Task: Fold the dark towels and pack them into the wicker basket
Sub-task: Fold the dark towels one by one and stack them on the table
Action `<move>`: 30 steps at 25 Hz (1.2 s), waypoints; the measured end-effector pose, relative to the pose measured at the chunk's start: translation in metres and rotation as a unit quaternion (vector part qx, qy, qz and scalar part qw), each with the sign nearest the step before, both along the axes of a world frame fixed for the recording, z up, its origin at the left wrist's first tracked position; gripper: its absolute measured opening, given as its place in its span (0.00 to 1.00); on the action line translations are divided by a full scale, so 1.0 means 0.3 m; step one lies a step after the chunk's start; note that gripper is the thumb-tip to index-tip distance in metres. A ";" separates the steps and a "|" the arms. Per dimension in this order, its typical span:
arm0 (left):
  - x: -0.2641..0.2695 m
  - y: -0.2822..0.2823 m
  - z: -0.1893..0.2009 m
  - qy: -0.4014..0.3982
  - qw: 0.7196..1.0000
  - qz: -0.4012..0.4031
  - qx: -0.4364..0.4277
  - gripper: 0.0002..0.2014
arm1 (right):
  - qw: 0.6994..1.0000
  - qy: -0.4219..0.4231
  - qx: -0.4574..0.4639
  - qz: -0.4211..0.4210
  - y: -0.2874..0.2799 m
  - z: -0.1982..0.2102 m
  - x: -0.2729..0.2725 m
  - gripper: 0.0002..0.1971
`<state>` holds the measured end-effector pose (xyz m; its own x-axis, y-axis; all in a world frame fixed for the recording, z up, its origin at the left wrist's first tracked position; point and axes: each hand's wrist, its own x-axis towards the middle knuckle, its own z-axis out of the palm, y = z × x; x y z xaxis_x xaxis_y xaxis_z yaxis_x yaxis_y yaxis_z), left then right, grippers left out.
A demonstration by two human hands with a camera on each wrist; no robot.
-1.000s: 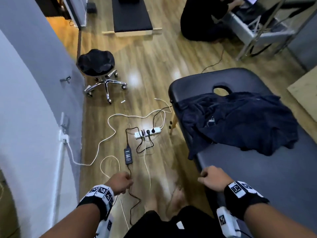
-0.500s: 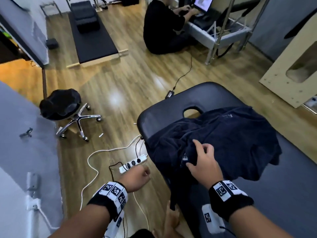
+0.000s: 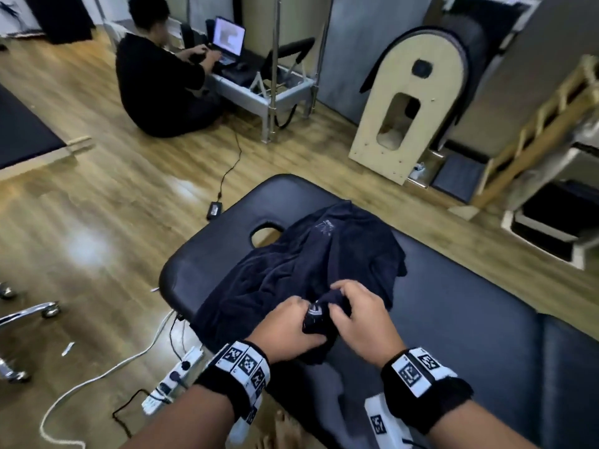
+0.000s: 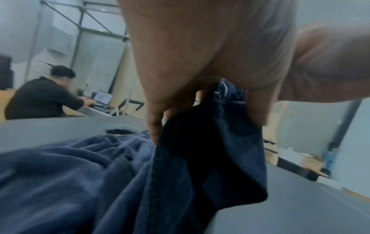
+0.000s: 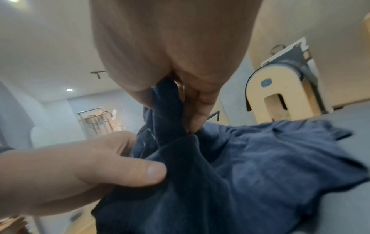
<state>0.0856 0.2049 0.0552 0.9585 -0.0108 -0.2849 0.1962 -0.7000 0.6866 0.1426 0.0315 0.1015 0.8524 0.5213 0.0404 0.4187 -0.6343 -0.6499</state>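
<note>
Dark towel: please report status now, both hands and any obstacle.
Left hand and right hand both pinch dark towel near edge. Towel crumpled on massage table, unfolded. Wicker basket not in view. No obstacle.

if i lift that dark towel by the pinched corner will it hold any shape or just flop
Probably flop: the dark towel lies crumpled in soft folds on the massage table, and the corner gripped by left hand and right hand hangs limp. It looks thick, so likely grippy, not slippery.

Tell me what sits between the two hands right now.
A bunched edge of the dark towel, with a pale label on it. The left hand and right hand both pinch it; clearest in the head view.
</note>
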 end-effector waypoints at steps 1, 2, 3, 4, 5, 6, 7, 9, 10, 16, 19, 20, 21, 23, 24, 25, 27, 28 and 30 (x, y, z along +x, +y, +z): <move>0.022 -0.021 -0.004 -0.010 1.000 -0.011 0.006 0.14 | 0.999 -0.012 -0.018 -0.027 -0.049 0.012 -0.006 0.04; 0.042 -0.038 -0.007 -0.013 1.000 -0.016 0.007 0.10 | 0.997 -0.020 -0.038 -0.061 -0.102 0.021 -0.012 0.03; 0.053 -0.044 -0.016 -0.011 1.000 -0.018 -0.001 0.08 | 0.994 -0.024 -0.051 -0.094 -0.149 0.025 -0.020 0.05; 0.065 -0.059 -0.019 -0.004 0.999 -0.034 -0.014 0.08 | 0.988 -0.021 -0.069 -0.135 -0.207 0.026 -0.034 0.11; 0.072 -0.079 -0.021 0.002 0.998 -0.053 -0.030 0.07 | 0.981 -0.011 -0.085 -0.176 -0.265 0.024 -0.055 0.17; 0.076 -0.100 -0.019 0.005 0.997 -0.073 -0.038 0.07 | 0.970 -0.002 -0.103 -0.220 -0.316 0.021 -0.081 0.21; 0.084 -0.120 -0.017 0.003 0.995 -0.088 -0.038 0.07 | 0.960 0.003 -0.122 -0.252 -0.362 0.014 -0.110 0.22; 0.107 -0.162 -0.002 0.005 0.994 -0.106 -0.014 0.04 | 0.941 0.029 -0.166 -0.293 -0.440 -0.007 -0.164 0.23; 0.120 -0.183 0.015 0.008 0.993 -0.119 0.000 0.04 | 0.931 0.061 -0.197 -0.301 -0.478 -0.023 -0.183 0.23; 0.154 -0.378 0.189 -0.109 0.969 -0.220 -0.032 0.18 | 0.910 0.176 -0.295 -0.232 -0.618 -0.026 -0.182 0.18; 0.150 -0.514 0.241 -0.177 0.940 -0.283 -0.075 0.22 | 0.981 0.052 -0.070 -0.173 -0.660 0.020 -0.150 0.27; 0.150 -0.552 0.250 -0.192 0.933 -0.289 -0.093 0.21 | 0.990 0.048 -0.018 -0.132 -0.668 0.043 -0.138 0.34; 0.146 -0.603 0.262 -0.206 0.930 -0.284 -0.108 0.18 | 0.993 0.063 0.007 -0.101 -0.696 0.067 -0.129 0.39; 0.139 -0.699 0.279 -0.240 0.937 -0.231 -0.103 0.10 | 0.993 0.092 0.009 -0.072 -0.781 0.082 -0.119 0.34; 0.131 -0.741 0.280 -0.247 0.946 -0.195 -0.080 0.11 | 0.993 0.084 -0.005 -0.078 -0.829 0.080 -0.122 0.22; 0.122 -0.781 0.281 -0.226 0.958 -0.165 -0.055 0.13 | 0.993 0.069 -0.020 -0.096 -0.877 0.083 -0.131 0.10; 0.098 -0.865 0.281 -0.140 0.982 -0.128 -0.018 0.15 | 0.988 0.030 -0.035 -0.150 -0.974 0.079 -0.158 0.08; 0.087 -0.895 0.274 -0.103 0.988 -0.116 -0.009 0.17 | 0.983 0.016 -0.034 -0.179 -1.003 0.079 -0.169 0.11; 0.064 -0.989 0.266 -0.060 0.992 -0.102 -0.037 0.23 | 0.975 -0.004 -0.014 -0.223 -1.089 0.075 -0.187 0.14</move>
